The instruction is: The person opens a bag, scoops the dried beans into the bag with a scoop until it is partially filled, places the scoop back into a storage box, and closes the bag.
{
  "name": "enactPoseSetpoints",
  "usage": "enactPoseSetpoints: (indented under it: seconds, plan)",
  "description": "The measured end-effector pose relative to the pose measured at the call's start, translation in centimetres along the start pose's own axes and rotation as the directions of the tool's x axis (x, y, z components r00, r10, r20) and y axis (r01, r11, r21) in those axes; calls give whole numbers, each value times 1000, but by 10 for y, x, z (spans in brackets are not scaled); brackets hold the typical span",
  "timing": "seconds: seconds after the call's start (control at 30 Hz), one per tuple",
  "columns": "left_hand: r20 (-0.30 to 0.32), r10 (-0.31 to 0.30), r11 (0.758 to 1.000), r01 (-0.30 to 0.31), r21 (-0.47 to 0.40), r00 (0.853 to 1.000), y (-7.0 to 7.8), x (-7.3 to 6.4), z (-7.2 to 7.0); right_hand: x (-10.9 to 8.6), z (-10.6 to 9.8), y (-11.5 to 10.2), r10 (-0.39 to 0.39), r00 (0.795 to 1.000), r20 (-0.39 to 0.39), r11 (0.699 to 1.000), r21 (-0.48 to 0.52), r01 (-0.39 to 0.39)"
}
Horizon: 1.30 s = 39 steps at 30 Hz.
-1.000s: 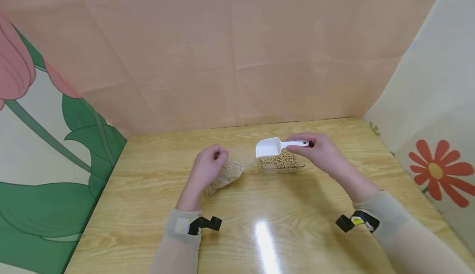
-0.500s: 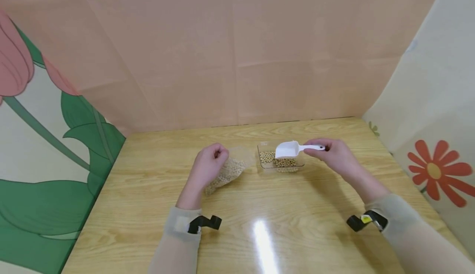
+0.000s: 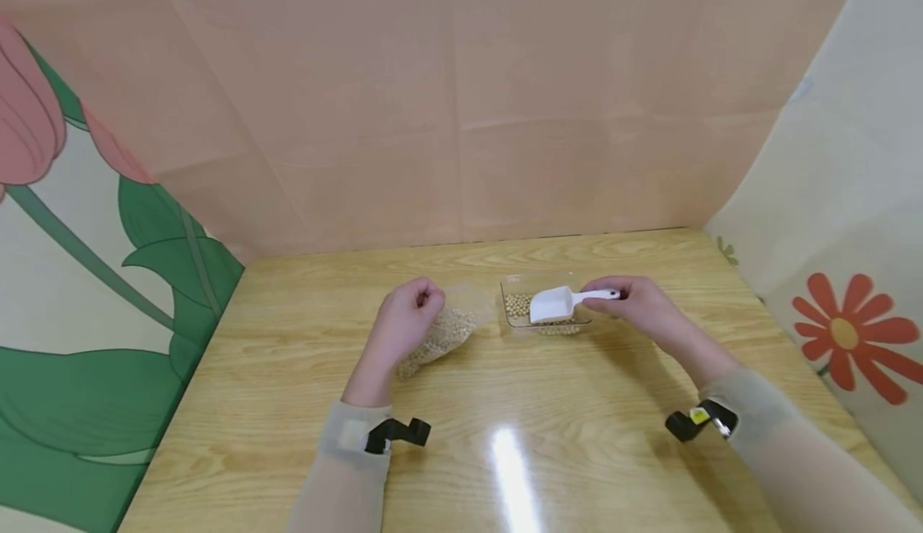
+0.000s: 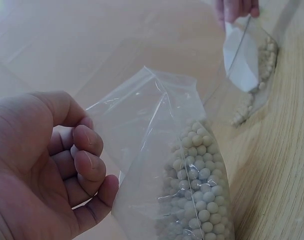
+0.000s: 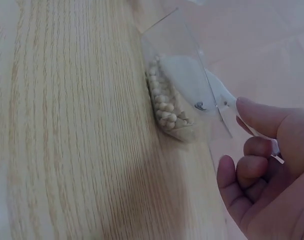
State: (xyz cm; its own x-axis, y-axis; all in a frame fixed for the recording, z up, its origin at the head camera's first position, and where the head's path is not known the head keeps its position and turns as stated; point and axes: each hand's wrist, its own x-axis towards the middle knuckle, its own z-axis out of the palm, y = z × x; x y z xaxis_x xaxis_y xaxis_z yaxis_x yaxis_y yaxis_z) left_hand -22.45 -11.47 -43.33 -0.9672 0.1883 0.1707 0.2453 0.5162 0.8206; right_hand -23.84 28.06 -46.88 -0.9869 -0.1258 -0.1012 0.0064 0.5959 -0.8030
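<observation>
My left hand (image 3: 413,312) pinches the upper edge of a clear plastic bag (image 4: 141,130), which is partly filled with small round beige beads or beans (image 4: 204,200). By its handle, my right hand (image 3: 638,306) grips a white scoop (image 3: 554,305). The scoop's head is down inside a clear rectangular container (image 3: 513,326), over a layer of similar beige balls (image 3: 517,305). In the right wrist view the scoop head (image 5: 187,77) shows through the container's wall, close to the balls. The bag stands just left of the container.
Both the bag and container are on a wood-grain table (image 3: 303,341). A pinkish sheet (image 3: 360,116) covers the back. Floral panels stand at the left and right, one with a red flower (image 3: 851,333).
My right hand moved the scoop rightward from the container's left side, then lowered it into the container and slightly back left. The left hand keeps its hold on the bag.
</observation>
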Motion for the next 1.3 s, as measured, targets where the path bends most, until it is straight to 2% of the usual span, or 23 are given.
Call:
enactPoseSetpoints:
  seconds: [0.27,0.43,0.57,0.83,1.0,1.1,1.3]
  plan:
    - [-5,-5,1000,5,0,1000,2,0,1,-1,-1,8,-25,998,54,1000,-13,25]
    - [-24,-28,999,27,-39,999,0,-2,2,-2,-2,11,-41,996,75,999,-22,43]
    - [-41,-50,996,47,-75,998,2,-2,2,-7,-4,10,-51,997,63,998,-25,52]
    - [-105,-91,988,76,-133,990,3,-2,2,-20,-8,2,-90,996,-14,994,-64,89]
    - [-155,-95,985,69,-160,983,6,-2,3,-25,-9,-8,-99,988,-115,994,-61,93]
    - [-180,-100,982,68,-176,978,8,-2,3,-29,-9,-19,-114,978,-173,993,-45,107]
    - [-208,-138,973,93,-209,968,12,-4,3,-38,3,-46,-163,962,-217,986,3,167]
